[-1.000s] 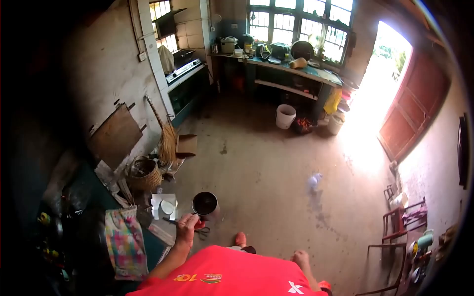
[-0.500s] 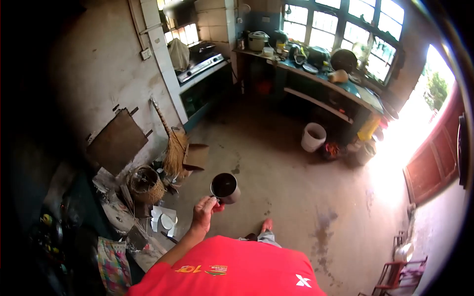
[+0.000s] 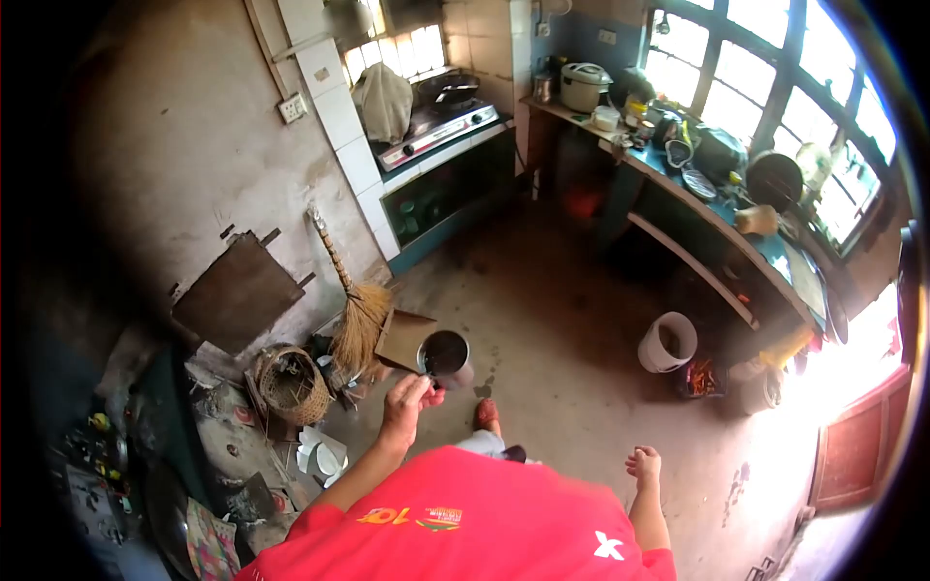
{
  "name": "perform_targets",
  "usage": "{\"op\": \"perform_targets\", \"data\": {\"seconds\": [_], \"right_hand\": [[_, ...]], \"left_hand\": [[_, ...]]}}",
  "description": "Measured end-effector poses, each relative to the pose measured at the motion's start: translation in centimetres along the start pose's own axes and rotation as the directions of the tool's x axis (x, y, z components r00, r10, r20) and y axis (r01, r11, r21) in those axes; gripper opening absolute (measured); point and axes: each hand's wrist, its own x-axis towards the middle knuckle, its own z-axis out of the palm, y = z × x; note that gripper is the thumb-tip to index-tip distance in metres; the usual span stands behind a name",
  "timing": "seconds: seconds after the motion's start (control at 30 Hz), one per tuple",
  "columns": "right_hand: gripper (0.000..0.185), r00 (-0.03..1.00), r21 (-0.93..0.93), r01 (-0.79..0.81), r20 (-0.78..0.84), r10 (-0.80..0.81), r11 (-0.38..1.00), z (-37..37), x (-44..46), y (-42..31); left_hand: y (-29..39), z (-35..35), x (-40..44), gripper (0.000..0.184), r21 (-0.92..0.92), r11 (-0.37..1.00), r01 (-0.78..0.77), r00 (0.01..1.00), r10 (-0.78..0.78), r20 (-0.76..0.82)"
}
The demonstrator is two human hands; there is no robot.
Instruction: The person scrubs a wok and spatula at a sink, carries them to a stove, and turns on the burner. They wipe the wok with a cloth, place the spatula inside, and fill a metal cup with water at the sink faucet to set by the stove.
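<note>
My left hand [image 3: 407, 405] is closed around the handle of a metal mug [image 3: 458, 376]. The mug is held out in front of my body, and its inside looks dark. I cannot make out whether that is liquid or shadow. My right hand [image 3: 643, 462] hangs at my right side, fingers curled in, with nothing visible in it. It touches nothing, and the floor [image 3: 581, 426] lies below it.
A straw broom [image 3: 358, 324], a dustpan [image 3: 404, 337] and a wicker basket [image 3: 308, 402] stand by the left wall. Ahead are a gas stove [image 3: 441, 134] and a cluttered counter [image 3: 668, 184]. A white bucket [image 3: 664, 344] sits on the floor near the counter.
The view has shifted left and closer to the stove and broom. My right hand has come into view, and the other foot is now forward. The mug stays in my left hand.
</note>
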Motion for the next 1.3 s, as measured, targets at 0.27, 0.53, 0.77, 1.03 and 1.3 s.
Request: {"op": "perform_targets", "data": {"seconds": [0.27, 0.53, 0.77, 1.03, 1.3], "right_hand": [[0.016, 0.938, -0.464, 0.205, 0.343, -0.038, 0.862, 8.8, 14.1, 10.6], [0.015, 0.93, -0.458, 0.117, 0.361, 0.064, 0.881, 18.8, 21.5, -7.2], [0.015, 0.899, -0.364, 0.179, 0.438, -0.002, 0.914, 27.0, 34.2, -27.0], [0.023, 0.913, -0.189, 0.182, 0.396, -0.095, 0.965, 41.3, 38.1, -54.6], [0.02, 0.901, 0.169, -0.251, 0.401, 0.167, 0.953, 48.3, 41.0, -59.9]], "left_hand": [[2.1, 0.5, 19.5, 0.017, 0.062, 0.997, -0.048, 0.997, 0.051, -0.056], [3.4, 3.0, 38.5, 0.023, 0.125, 0.982, -0.143, 0.973, 0.163, -0.163], [4.9, 4.5, 54.2, 0.018, 0.061, 0.992, -0.114, 0.96, 0.126, -0.251], [7.1, 3.4, 72.9, 0.018, 0.028, 0.992, -0.122, 0.915, 0.123, -0.384], [6.3, 0.0, 88.6, 0.02, -0.051, 0.991, -0.126, 0.876, 0.087, -0.475]]}}
